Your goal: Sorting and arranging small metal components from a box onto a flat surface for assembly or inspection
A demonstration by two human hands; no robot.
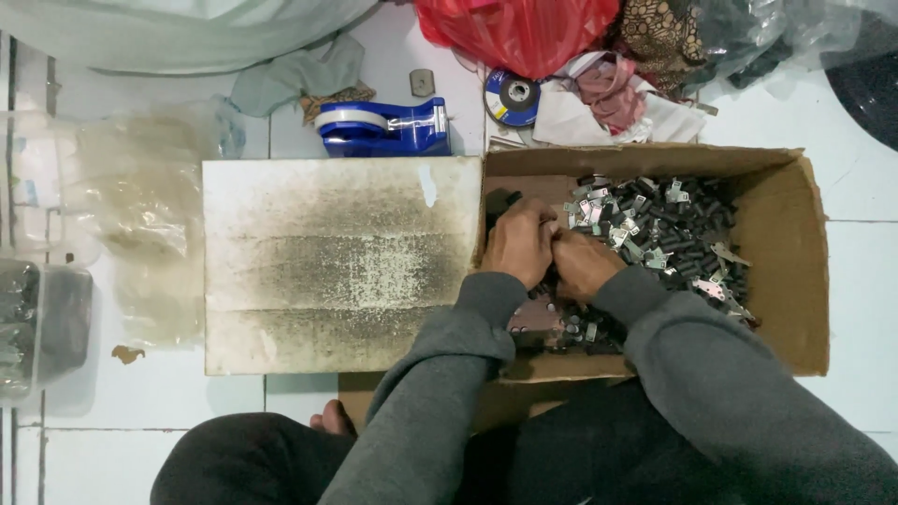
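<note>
Both hands are working close together inside the open brown cardboard box [781, 234], over its heap of small black and silvery metal parts [655, 234]. The left hand [517, 243] and right hand [582, 264] are curling their fingers tightly (what they grip is hidden). A stained pale board [337, 262] is lying just beside the box.

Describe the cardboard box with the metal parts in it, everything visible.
The cardboard box is brown, open-topped and worn, lying on the white tiled floor. It holds a heap of small dark and silvery metal parts. The left hand and right hand reach into its left side. A stained white board lies against its left wall.
</note>
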